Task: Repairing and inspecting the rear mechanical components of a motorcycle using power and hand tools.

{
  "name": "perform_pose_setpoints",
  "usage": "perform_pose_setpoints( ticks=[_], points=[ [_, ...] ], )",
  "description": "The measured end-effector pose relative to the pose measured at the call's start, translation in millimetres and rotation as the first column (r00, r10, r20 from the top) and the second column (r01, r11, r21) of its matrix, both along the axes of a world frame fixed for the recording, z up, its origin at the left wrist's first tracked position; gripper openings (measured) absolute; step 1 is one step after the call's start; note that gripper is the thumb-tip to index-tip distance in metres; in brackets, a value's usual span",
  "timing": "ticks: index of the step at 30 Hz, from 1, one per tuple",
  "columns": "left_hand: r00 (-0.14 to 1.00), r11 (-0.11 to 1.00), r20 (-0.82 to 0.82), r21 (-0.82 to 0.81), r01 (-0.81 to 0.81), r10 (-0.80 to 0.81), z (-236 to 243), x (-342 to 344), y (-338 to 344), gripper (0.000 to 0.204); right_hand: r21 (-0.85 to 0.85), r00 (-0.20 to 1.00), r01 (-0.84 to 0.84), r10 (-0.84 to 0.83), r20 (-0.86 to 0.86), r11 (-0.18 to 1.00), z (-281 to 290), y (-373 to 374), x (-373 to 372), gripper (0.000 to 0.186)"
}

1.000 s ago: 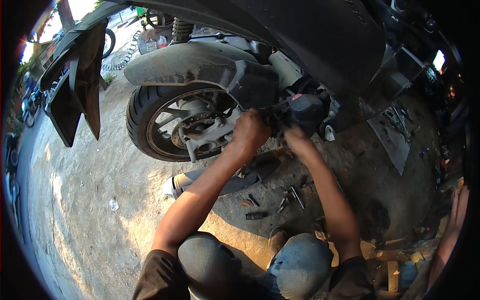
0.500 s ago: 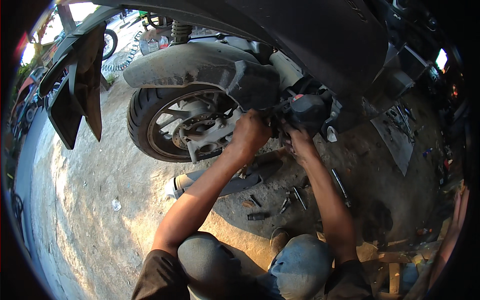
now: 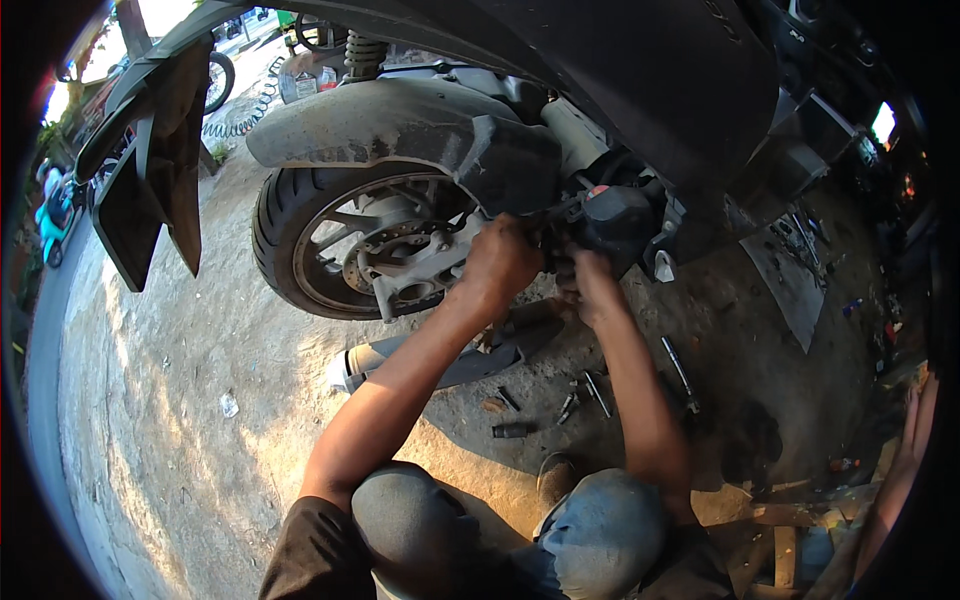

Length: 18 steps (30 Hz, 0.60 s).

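A scooter's rear end fills the upper middle, with its wheel [image 3: 300,265], grey mudguard [image 3: 370,125] and swingarm [image 3: 415,278]. My left hand [image 3: 503,262] is closed in a fist at the front end of the swingarm, below the mudguard bracket. Just right of it, my right hand [image 3: 597,285] has its fingers curled in under a rounded black engine cover [image 3: 614,215]. Dark parts and shadow hide the fingertips of both, so what they grip cannot be made out. Beneath my hands an exhaust muffler [image 3: 480,368] lies on the ground.
Near my knees lie a black socket [image 3: 511,430], small tools [image 3: 569,405], a thin metal rod [image 3: 598,394] and a long chrome bar [image 3: 680,373]. More tools rest around a grey sheet [image 3: 790,285] at right. Another person's arm [image 3: 905,470] shows at the right edge.
My right hand has turned and shifted slightly up and left, and its forearm has swung left. The left hand stays nearly in place. A teal scooter with a rider has appeared on the road.
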<state>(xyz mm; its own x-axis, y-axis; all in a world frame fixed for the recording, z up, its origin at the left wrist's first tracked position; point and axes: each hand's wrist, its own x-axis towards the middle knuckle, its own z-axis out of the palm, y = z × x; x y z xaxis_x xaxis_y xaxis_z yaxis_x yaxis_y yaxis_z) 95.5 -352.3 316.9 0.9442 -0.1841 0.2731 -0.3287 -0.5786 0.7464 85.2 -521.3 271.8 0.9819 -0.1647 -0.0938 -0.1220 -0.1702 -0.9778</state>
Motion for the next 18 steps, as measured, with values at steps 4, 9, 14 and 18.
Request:
perform_pose_setpoints(
  ticks=[4, 9, 14, 18],
  points=[
    [1.000, 1.000, 0.019, -0.025, -0.003, 0.003, -2, 3, 1, 0.026, 0.696, 0.952, -0.118, 0.280, -0.123, 0.708, 9, -9, -7, 0.015],
    [1.000, 0.999, 0.004, -0.044, -0.022, 0.023, -5, 4, 0, 0.025, 0.051, 0.997, 0.074, -0.073, -0.027, 0.996, 7, 17, -9, 0.016],
    [1.000, 0.999, 0.019, -0.037, -0.009, 0.010, -17, 12, -1, 0.026, 0.359, 0.985, 0.149, -0.106, -0.134, 0.921, -3, 13, -8, 0.018],
    [0.999, 0.999, 0.019, -0.017, -0.045, 0.045, -22, 15, 0, 0.027, 0.790, 0.965, -0.029, 0.225, -0.138, 0.612, -29, -18, 13, 0.024]
  ],
)
